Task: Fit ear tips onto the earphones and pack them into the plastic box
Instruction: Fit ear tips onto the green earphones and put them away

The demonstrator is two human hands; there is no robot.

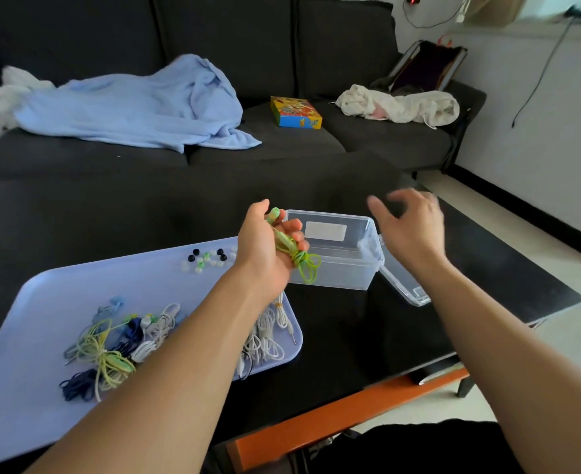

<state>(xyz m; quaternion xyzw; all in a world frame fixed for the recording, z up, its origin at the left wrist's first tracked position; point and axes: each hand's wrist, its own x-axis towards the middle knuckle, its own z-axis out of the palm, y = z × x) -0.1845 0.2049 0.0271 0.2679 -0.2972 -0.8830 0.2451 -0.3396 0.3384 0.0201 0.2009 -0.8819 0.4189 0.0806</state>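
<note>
Nearest the camera, two bare forearms reach out over the black tabletop [343, 336]. The left hand [265, 248] has its fingers [294, 230] curled round a coiled green earphone [294, 251], holding it just in front of the near left corner of the clear plastic box [337, 265]; loops of its cord hang against the box's front wall. The right hand [408, 227] hovers above the right end of the box, its fingers spread and loosely bent, gripping nothing; it is blurred. The box stands open on the tabletop, and its clear lid [402, 285] lies touching its right side.

Left of the box lies a lilac tray [43, 289]. On the tray's far edge, near the box, sits a scatter of small ear tips [207, 260], black, white and green. Further from the box, on the near part of the tray, lies a tangled pile of earphones [121, 347] in white, yellow-green and dark blue.

Beyond the box stands a dark sofa [282, 145] carrying a light blue blanket [138, 104], a colourful carton [296, 112] and a bundle of white cloth [398, 106].
</note>
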